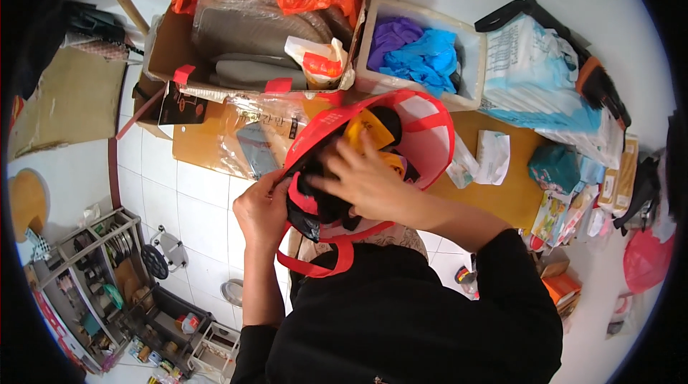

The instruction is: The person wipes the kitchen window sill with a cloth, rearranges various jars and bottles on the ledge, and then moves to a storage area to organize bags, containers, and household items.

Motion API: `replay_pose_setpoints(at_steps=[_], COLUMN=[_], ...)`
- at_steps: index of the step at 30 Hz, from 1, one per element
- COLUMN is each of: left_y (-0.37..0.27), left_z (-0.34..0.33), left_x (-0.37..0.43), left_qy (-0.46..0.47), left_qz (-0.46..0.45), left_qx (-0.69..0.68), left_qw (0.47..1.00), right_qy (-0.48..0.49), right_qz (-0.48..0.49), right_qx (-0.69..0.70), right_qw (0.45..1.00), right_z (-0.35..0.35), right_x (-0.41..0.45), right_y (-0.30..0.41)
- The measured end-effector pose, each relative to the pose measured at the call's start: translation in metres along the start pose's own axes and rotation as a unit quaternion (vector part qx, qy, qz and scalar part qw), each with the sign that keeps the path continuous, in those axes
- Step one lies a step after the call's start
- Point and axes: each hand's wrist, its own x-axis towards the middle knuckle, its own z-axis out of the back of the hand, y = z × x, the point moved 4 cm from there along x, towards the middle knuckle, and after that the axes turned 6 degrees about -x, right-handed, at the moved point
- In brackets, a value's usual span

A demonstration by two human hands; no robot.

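A red bag (322,127) with a pale lining stands tilted against my body, its mouth facing up and its red handle (343,263) hanging over my black clothing. My left hand (262,209) pinches the bag's left rim. Inside the mouth, my right hand (368,182) hovers over the contents with fingers apart and blurred by motion; I see nothing held in it. Below its fingers lie black items (329,213), and beyond them a yellow packet (371,128). A pinkish-red piece (302,196) shows near my left hand. The bag's lower contents are hidden.
Behind the bag, a cardboard box (161,61) holds wrapped trays, beside a foam box (473,83) with blue and purple plastic. A phone (257,148) lies on clear packaging on the wooden table (199,142). Packs of tissues (532,69) crowd the right; a rack (80,276) stands lower left.
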Motion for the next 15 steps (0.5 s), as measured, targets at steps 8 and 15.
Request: replay_pose_setpoints(at_steps=[8,15], left_y=[0.004,0.01], left_z=[0.003,0.006], left_x=[-0.01,-0.02], left_qy=[-0.005,-0.023], left_qz=[-0.041,-0.061], left_qx=[0.029,0.062], left_qw=[0.999,0.996], right_qy=[-0.067,-0.022], right_qz=[-0.059,-0.266], right_qx=[0.094,0.039], right_qw=[0.992,0.963], right_z=[-0.074,0.002], right_x=[0.027,-0.033], right_y=[-0.015,-0.073])
